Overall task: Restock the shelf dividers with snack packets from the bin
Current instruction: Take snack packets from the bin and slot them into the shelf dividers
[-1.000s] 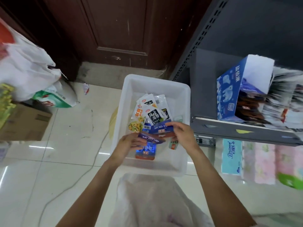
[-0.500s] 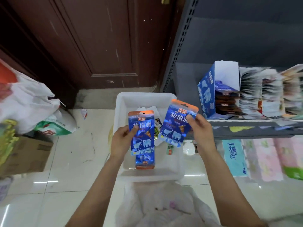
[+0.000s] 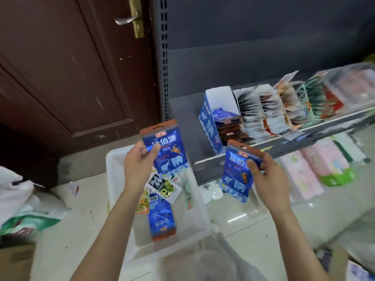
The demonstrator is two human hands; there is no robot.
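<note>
A: Delta vs half a second back?
B: Both hands are higher and further apart. Left hand [image 3: 138, 169] now holds its blue snack packet [image 3: 164, 149] up above the white bin [image 3: 194, 201], in front of the door's lower panel. Right hand [image 3: 267, 177] has carried the second blue packet [image 3: 235, 175] right, off the bin and in front of the shelf [image 3: 334, 116] edge. View has swung up too; door handle [image 3: 129, 19] is now in frame.

A: Grip state?
B: Left: thumb across the packet face, fingers behind, pinching its left edge. Right: thumb on the front, fingers wrapped round the right edge. Each holds one packet.

A: Packet look?
B: Glossy blue, orange band at the top, red logo tab, large white characters, pale elephant figures lower down. Both upright, slightly tilted. Motion blur on the right one.

A: What's below the left hand?
B: Bin on the floor; a third blue packet [image 3: 162, 220] lies flat in it, with a black-and-white sachet [image 3: 162, 184] and a few other sachets just above it.

A: Beyond the right hand?
B: Open blue display box [image 3: 211, 126] on the shelf, partly filled with packets. Rows of upright sachets stand to its right.
</note>
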